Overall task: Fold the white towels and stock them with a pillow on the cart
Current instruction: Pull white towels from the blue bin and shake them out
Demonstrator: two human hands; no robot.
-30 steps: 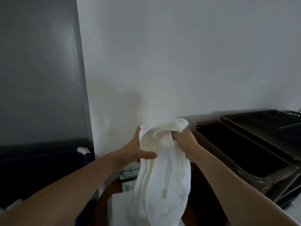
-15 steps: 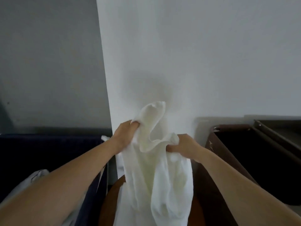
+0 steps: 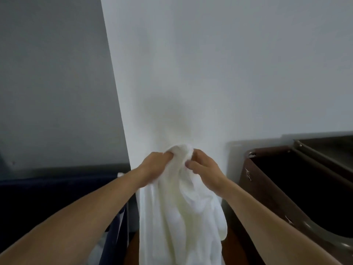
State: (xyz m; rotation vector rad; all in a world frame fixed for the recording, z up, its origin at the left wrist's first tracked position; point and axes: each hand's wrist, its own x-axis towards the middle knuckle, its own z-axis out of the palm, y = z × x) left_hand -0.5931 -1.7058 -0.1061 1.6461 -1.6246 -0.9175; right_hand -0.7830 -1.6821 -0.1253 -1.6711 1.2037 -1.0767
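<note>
A white towel hangs bunched in front of me, reaching down past the bottom edge of the view. My left hand grips its top edge from the left. My right hand pinches the same top edge from the right, close beside the left hand. A small hump of cloth sticks up between the two hands. No pillow shows in the view.
A white wall stands right behind the towel. A dark brown open bin of the cart is at the right. A dark blue bag with white cloth in it is at the left. A brown round surface lies below.
My hands have come closer together at the towel's top edge, and the tall peak of cloth between them has shrunk. The view has swung to the left.
</note>
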